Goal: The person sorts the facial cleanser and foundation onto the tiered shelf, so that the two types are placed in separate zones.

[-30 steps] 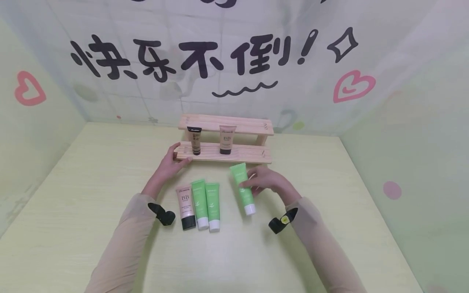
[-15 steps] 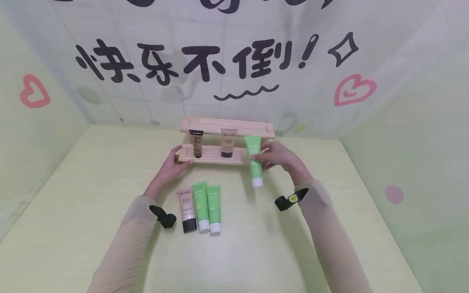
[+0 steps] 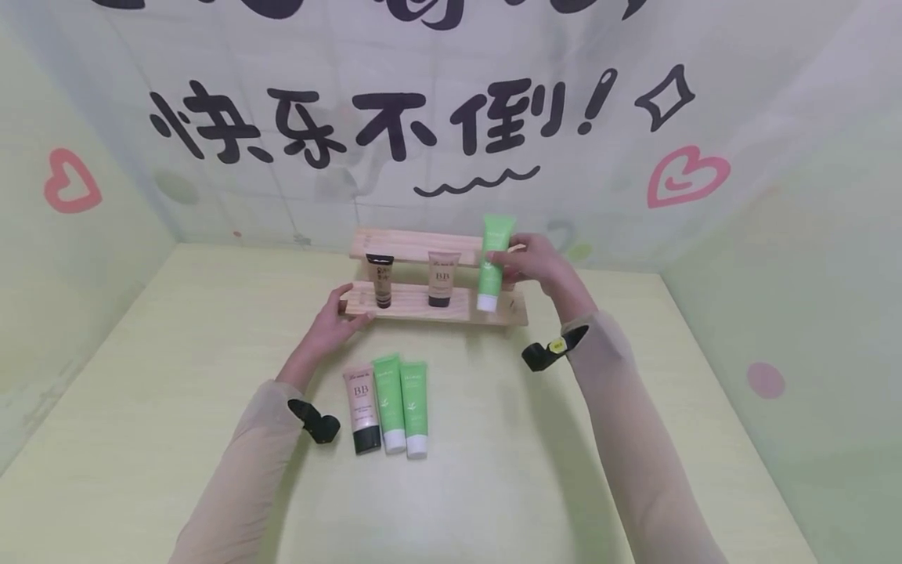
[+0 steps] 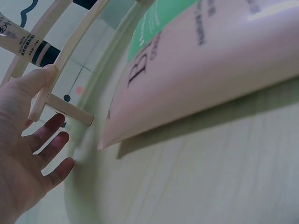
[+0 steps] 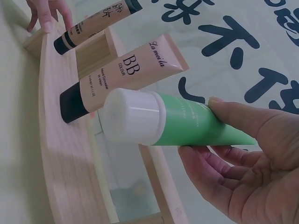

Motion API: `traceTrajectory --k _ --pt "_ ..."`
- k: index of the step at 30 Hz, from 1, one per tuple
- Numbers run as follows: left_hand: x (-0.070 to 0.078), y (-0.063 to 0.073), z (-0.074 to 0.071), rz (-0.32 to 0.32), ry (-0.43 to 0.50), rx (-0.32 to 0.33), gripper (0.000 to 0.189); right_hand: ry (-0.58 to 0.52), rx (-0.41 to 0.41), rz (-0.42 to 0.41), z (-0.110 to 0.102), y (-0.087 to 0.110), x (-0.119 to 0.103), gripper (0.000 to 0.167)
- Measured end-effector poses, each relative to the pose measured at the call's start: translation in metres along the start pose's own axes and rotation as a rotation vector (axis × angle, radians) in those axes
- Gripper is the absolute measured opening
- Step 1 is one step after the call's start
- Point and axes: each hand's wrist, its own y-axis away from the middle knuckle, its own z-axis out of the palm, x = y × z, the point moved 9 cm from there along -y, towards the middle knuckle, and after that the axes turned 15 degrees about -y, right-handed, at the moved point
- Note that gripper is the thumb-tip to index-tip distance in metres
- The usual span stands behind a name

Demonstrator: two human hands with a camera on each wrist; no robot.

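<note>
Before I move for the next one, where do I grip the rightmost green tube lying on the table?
I'd pinch the rightmost green tube across its lower body, just beyond the white cap, coming from above and its right. It lies flat, cap at the near end, where the body looks fullest; the neighbouring green tube crowds its left edge.

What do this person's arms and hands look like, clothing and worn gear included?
Both the left hand and right hand are ungloved. The left sleeve and right sleeve are long, plain and pale beige. A black wrist device is worn on each arm near the cuff; the right one shows a yellow label.
</note>
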Motion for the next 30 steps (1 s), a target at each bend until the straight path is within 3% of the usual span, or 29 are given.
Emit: traceTrajectory --k 15,25,30 --pt "0.000 0.002 0.000 -0.003 0.006 0.004 0.085 0.037 0.089 -0.023 -0.001 -0.029 -0.046 0.052" --pt "-0.001 0.003 0.000 -0.007 0.005 0.009 0.085 0.076 0.111 -0.034 0.012 -0.045 -0.069 0.054" --pt "0.000 0.004 0.000 0.001 0.005 0.015 0.085 0.082 0.087 -0.099 0.026 -0.053 -0.082 0.052"
